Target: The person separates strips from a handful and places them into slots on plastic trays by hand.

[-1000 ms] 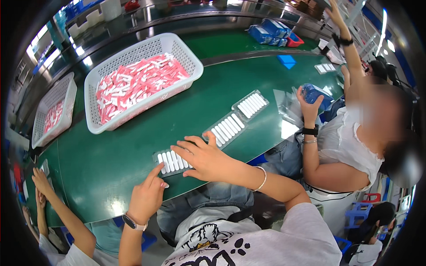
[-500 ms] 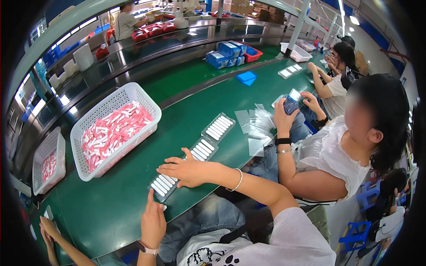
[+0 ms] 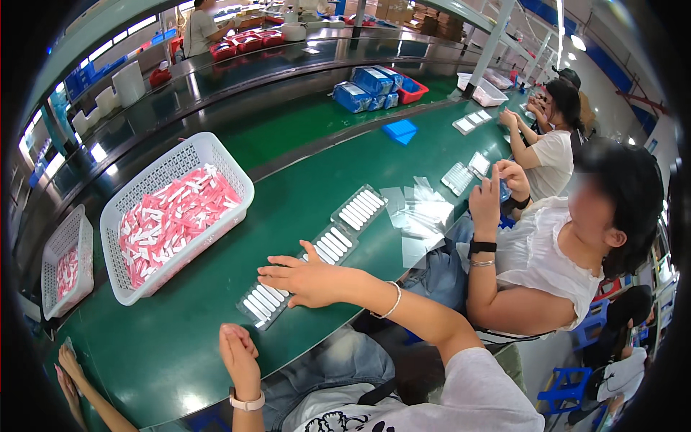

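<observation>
My right hand lies with its fingers spread over a row of clear plastic trays, covering part of it. White stick-like pieces lie side by side in the near tray, the middle tray and the far tray. At the near tray's lower end, one white piece sits slightly askew. My left hand is closed just off that end, above the green table. Its fingers curl inward and hide whatever may be in them.
A white basket of pink and white pieces stands left of the trays, a smaller basket beyond it. Clear sheets lie to the right, by a seated co-worker. Another person's hands are at lower left.
My left hand has drawn back from the near tray and its fingers have curled in. My right hand stays on the trays. The co-worker at right has put a tray down.
</observation>
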Demonstrator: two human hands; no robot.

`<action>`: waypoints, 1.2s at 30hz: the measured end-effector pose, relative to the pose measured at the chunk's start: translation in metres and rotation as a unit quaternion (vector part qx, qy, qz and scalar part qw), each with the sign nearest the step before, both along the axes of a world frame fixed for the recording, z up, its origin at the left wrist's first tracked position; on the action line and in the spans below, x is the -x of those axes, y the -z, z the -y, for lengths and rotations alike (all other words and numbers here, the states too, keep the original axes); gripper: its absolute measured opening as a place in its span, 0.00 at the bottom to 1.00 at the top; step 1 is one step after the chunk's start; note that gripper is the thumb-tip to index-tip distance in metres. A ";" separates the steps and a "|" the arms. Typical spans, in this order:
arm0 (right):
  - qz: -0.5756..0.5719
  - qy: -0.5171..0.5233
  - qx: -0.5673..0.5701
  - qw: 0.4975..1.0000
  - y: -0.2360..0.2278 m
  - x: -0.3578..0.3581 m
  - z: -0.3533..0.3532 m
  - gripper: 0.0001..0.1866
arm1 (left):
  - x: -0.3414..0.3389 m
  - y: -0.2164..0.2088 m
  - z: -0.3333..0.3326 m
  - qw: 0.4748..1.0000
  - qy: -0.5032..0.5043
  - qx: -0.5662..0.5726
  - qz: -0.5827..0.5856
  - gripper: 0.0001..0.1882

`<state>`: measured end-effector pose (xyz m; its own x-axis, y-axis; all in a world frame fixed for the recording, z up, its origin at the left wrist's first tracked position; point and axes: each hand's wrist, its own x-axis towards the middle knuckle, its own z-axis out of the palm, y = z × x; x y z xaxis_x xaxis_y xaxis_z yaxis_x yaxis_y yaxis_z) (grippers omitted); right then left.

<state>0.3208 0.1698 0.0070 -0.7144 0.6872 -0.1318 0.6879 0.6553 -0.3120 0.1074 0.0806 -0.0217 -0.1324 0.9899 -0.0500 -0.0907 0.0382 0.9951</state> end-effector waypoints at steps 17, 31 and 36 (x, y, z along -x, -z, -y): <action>0.476 0.288 -0.209 0.804 0.038 -0.436 -0.043 0.33 | 0.017 -0.012 0.006 0.968 -0.068 0.064 0.234 0.19; -0.207 0.085 -0.195 0.955 -0.080 -0.119 -0.049 0.43 | 0.057 -0.018 0.071 0.893 -0.078 0.069 0.437 0.06; -0.195 -0.069 -0.028 0.978 -0.052 0.075 0.030 0.45 | 0.043 -0.035 0.090 0.948 -0.086 0.085 0.295 0.05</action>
<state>0.2456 0.1397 0.0588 -0.7888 0.5796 0.2049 0.4279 0.7569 -0.4940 0.0648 -0.0098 0.0135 -0.1904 0.9273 -0.3223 -0.6490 0.1275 0.7500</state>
